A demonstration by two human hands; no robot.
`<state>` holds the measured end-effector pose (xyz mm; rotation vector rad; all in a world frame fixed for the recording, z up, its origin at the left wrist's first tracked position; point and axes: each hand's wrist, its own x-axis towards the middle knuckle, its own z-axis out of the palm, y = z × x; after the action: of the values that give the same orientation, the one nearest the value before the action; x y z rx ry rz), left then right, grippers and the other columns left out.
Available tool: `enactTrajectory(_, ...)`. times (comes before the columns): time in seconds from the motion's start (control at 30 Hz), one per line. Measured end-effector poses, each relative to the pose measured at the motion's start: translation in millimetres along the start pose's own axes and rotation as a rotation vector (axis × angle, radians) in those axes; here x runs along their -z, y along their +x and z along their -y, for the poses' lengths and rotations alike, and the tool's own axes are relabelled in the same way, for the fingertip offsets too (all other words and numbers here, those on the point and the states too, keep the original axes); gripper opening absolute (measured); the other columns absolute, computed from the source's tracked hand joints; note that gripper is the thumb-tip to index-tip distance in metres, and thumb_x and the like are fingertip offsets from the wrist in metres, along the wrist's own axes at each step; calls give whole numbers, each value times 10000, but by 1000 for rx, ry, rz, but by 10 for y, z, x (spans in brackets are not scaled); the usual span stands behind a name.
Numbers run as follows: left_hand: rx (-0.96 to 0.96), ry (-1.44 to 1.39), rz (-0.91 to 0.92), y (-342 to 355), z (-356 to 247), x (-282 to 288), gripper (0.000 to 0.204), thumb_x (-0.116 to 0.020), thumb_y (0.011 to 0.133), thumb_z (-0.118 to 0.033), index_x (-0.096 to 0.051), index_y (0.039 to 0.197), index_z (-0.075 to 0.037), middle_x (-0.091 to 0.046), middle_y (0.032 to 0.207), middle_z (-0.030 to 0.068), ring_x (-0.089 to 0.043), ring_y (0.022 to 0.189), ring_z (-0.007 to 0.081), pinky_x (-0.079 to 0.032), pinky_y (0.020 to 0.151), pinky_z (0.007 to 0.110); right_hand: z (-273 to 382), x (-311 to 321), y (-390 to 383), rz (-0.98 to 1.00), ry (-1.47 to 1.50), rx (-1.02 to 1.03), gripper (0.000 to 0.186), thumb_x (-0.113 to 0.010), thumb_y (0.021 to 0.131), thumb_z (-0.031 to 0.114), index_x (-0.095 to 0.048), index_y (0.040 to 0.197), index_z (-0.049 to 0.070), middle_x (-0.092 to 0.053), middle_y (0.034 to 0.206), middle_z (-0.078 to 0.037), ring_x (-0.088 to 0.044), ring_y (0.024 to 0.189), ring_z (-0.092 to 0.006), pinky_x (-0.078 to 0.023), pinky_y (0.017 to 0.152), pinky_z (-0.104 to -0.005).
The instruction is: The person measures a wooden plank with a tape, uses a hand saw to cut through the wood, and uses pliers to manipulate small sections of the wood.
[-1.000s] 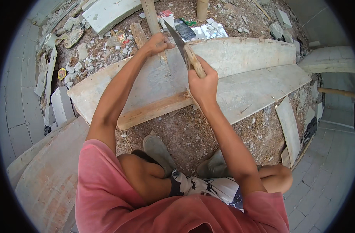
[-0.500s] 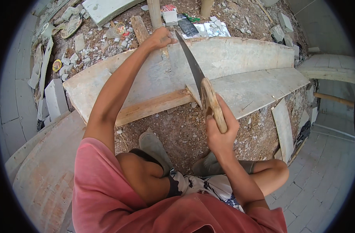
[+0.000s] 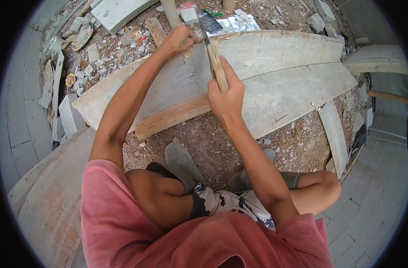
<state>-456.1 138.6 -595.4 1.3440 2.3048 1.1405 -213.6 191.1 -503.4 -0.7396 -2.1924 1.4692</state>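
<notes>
My right hand [image 3: 228, 99] is wrapped round the pale wooden handle [image 3: 219, 71] of a handsaw. Its narrow dark blade [image 3: 203, 29] points away from me and crosses the far edge of a wide grey board [image 3: 280, 51]. Just left of the blade, my left hand [image 3: 180, 39] is closed on that same far edge, its fingertips partly hidden. The board has a curved outline and nails along its edges. A bare wooden batten [image 3: 172, 117] runs along its near side, below my hands.
Rubble and broken blocks [image 3: 93, 52] lie beyond the board. A wooden post [image 3: 170, 13] stands behind my left hand. Another curved panel [image 3: 56, 196] lies at lower left, and a loose strip [image 3: 334, 134] at right. My boots [image 3: 181, 163] rest on the dirt.
My right hand has pushed the saw forward and left, so its handle now sits over the board near the far edge. My left hand keeps its place on the edge.
</notes>
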Motion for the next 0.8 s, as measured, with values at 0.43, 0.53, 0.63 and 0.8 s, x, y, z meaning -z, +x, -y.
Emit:
enactTrajectory(0.43, 179, 135, 46, -120, 233, 195, 349, -700, 832, -274, -625, 683, 32, -516, 554, 172, -496, 521, 240, -431, 566, 401, -257, 415, -656, 37, 118, 186, 558, -499, 724, -23, -517, 1270, -135, -643, 1113, -303, -655, 996, -317, -490, 880, -350)
enactTrajectory(0.53, 104, 76, 26, -12, -44, -120, 365, -697, 837, -296, -630, 681, 28, -525, 557, 178, -510, 522, 268, -429, 565, 408, -111, 304, -151, -30, 99, 126, 565, -510, 729, -29, -513, 1286, -125, -654, 1092, -304, -673, 946, -322, -509, 857, -370)
enactTrajectory(0.63, 189, 105, 36, -30, 86, 40, 364, -705, 835, -306, -644, 685, 20, -531, 556, 173, -520, 521, 283, -425, 560, 411, -9, 244, -264, 111, 19, -105, 573, -500, 741, -41, -488, 1306, -134, -659, 1103, -291, -682, 934, -298, -520, 843, -347)
enactTrajectory(0.8, 64, 138, 9, -161, 186, 96, 296, -728, 822, -277, -685, 724, -1, -525, 552, 141, -505, 504, 238, -413, 544, 404, -185, 363, -831, -2, 90, 125, 567, -547, 761, 53, -511, 1309, -86, -672, 870, -271, -665, 696, -216, -515, 643, -309)
